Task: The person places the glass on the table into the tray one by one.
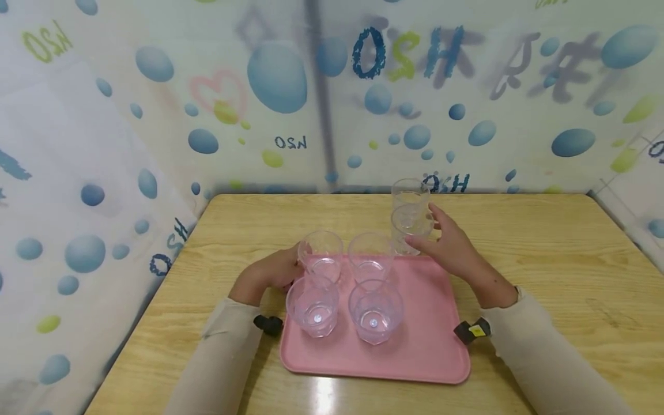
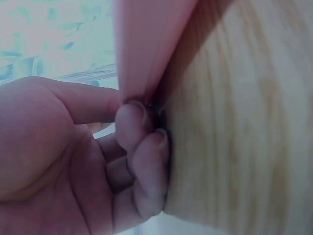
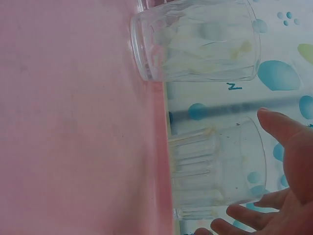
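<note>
My left hand (image 1: 275, 268) is at the left edge of a pink tray (image 1: 430, 346). In the left wrist view its thumb and curled fingers pinch the tray's rim (image 2: 146, 54), just above the wood. Several clear plastic cups stand upright on the tray, among them a front-right cup (image 1: 376, 314) and a front-left cup (image 1: 313, 308). My right hand (image 1: 456, 248) is spread beside another clear cup (image 1: 410, 227), which stands behind the tray's back edge. In the right wrist view, a gap shows between the thumb and that cup (image 3: 220, 166); fingertip contact is unclear.
One more clear cup (image 1: 410, 193) stands farther back, near the table's far edge. Wooden tabletop (image 1: 560, 265) extends to the right of the tray. A patterned sheet (image 1: 363, 144) with blue drops hangs behind the table and along its left side.
</note>
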The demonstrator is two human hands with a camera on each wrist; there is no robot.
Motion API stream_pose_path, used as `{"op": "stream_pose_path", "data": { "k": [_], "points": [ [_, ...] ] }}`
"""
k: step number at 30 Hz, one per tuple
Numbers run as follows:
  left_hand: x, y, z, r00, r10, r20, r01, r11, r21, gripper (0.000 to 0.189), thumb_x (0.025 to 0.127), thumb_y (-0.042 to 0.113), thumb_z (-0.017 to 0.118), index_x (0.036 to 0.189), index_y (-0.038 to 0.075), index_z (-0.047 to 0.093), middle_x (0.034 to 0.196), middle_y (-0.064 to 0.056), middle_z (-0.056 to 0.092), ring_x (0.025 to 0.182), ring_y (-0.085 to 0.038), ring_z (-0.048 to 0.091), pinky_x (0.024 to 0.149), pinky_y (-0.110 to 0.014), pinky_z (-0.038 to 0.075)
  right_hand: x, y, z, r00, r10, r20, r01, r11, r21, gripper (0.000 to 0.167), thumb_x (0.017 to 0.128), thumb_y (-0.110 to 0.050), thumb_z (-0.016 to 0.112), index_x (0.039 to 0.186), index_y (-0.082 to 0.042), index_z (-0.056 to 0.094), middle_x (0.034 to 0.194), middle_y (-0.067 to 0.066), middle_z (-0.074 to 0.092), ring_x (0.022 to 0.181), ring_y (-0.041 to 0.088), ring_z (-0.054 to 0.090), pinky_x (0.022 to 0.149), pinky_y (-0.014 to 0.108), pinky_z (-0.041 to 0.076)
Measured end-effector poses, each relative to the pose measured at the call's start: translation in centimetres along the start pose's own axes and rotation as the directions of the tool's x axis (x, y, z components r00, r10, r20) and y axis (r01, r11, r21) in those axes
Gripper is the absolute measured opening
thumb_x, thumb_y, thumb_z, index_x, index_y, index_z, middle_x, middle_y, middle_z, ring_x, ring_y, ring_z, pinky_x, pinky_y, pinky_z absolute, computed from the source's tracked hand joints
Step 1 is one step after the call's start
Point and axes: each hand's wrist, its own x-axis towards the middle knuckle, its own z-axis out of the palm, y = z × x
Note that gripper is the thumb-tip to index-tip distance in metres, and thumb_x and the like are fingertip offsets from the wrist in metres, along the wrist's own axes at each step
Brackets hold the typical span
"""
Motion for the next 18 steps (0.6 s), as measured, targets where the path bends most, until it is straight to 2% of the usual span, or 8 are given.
{"op": "stream_pose_path", "data": {
  "k": [7, 12, 18],
  "points": [
    [-0.02, -0.23, 0.06, 1.000, -0.014, -0.002, 0.014, 1.000, -0.019, 0.059, 0.099, 0.017, 0.057, 0.153, 0.020, 0.031, 0.061, -0.002, 0.047, 0.047, -0.013, 0.043, 0.046, -0.026, 0.039, 0.20, 0.21, 0.43, 0.999, 0.031, 0.014, -0.031, 0.999, 0.006, 0.107, 0.089, -0.057, 0.067, 0.162, -0.013, 0.001, 0.162, 0.020, 0.025, 0.146, 0.047, 0.028, 0.104, 0.065, 0.041],
    [0.08, -0.29, 0.08, 1.000, 0.002, -0.012, -0.002, 1.000, -0.008, 0.058, 0.099, 0.018, 0.058, 0.151, 0.020, 0.033, 0.062, -0.002, 0.048, 0.047, -0.014, 0.045, 0.046, -0.027, 0.040, 0.38, 0.43, 0.50, 0.999, 0.033, 0.013, -0.033, 0.999, -0.003, 0.106, 0.090, -0.057, 0.066, 0.162, -0.014, 0.002, 0.162, 0.018, 0.028, 0.145, 0.046, 0.030, 0.103, 0.063, 0.044],
    [0.09, -0.17, 0.09, 1.000, 0.003, -0.013, -0.003, 1.000, 0.002, 0.058, 0.100, 0.019, 0.058, 0.152, 0.020, 0.032, 0.065, -0.003, 0.050, 0.048, -0.014, 0.046, 0.047, -0.027, 0.042, 0.28, 0.38, 0.44, 1.000, 0.025, -0.008, -0.025, 1.000, 0.007, 0.100, 0.090, -0.053, 0.068, 0.161, -0.011, 0.010, 0.159, 0.020, 0.033, 0.142, 0.045, 0.035, 0.100, 0.060, 0.047]
  ]
}}
